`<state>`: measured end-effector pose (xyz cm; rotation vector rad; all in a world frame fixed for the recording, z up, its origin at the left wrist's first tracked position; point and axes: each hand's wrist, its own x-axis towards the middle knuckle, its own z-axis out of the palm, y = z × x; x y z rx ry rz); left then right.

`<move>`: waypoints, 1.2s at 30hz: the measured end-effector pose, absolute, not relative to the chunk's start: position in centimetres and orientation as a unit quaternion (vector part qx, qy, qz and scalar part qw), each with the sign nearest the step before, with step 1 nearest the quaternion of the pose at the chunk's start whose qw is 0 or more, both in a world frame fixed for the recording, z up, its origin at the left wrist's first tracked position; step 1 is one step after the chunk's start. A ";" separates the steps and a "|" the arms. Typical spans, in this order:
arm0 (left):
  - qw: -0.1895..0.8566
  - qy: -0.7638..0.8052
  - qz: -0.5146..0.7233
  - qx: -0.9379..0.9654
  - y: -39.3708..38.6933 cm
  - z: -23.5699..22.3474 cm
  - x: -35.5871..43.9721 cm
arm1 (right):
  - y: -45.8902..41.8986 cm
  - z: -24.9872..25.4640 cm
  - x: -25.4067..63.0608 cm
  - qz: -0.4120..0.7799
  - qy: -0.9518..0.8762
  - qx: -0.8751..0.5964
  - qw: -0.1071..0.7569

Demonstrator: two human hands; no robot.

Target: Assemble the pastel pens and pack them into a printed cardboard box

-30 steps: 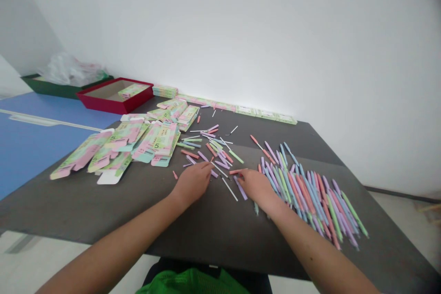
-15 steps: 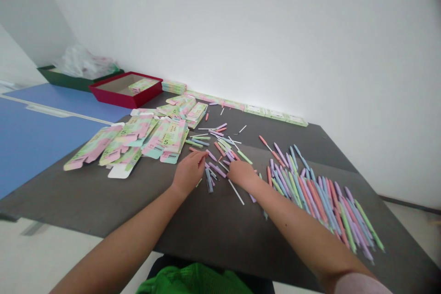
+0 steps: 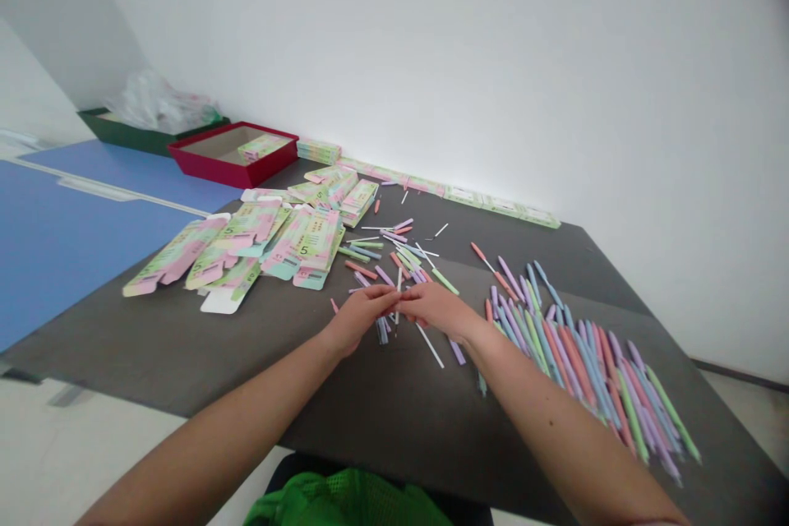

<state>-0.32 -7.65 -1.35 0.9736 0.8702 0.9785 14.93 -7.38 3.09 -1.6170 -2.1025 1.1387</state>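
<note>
My left hand (image 3: 362, 316) and my right hand (image 3: 442, 309) meet over the loose pen parts. A thin white pen refill (image 3: 399, 281) stands nearly upright between their pinched fingertips. Past the left hand's outer side pokes a small pink pen piece (image 3: 334, 306); whether that hand holds it is unclear. Around the hands lie pen barrels in purple, green, coral and blue, such as a green barrel (image 3: 445, 281) and a purple barrel (image 3: 457, 352). Another white refill (image 3: 430, 346) lies just in front of my right hand. Fingers cover part of the pile.
To the right lies a big heap of pastel pens (image 3: 573, 353). Flattened printed cartons (image 3: 252, 230) cover the left of the dark table (image 3: 203, 370). Behind them stand a red box lid (image 3: 240, 173) and a green tray (image 3: 139, 136) with plastic bags (image 3: 163, 103). Small boxes (image 3: 481, 200) line the wall.
My hands were apart, each down among the pen parts. They have come together, and a white refill is now up between their fingertips. The view has shifted slightly.
</note>
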 end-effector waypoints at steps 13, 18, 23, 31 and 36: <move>0.678 0.368 0.579 0.265 -4.8 -1.2 -3.3 | -7.5 -1.4 13.7 0.165 -0.732 -0.657 0.068; 0.682 0.363 0.565 0.290 -5.1 -0.9 -3.1 | -7.0 -0.5 14.6 0.228 -0.697 -0.668 0.126; 0.691 0.372 0.543 0.298 -5.5 -0.7 -2.7 | -7.4 1.5 17.0 0.411 -0.630 -0.625 0.209; 0.693 0.374 0.471 0.397 -7.9 0.6 -0.5 | -11.0 2.3 19.4 0.602 -0.479 -0.516 0.378; 0.657 0.368 0.393 0.527 -10.7 3.5 1.4 | -12.1 2.6 20.2 0.639 -0.369 -0.432 0.519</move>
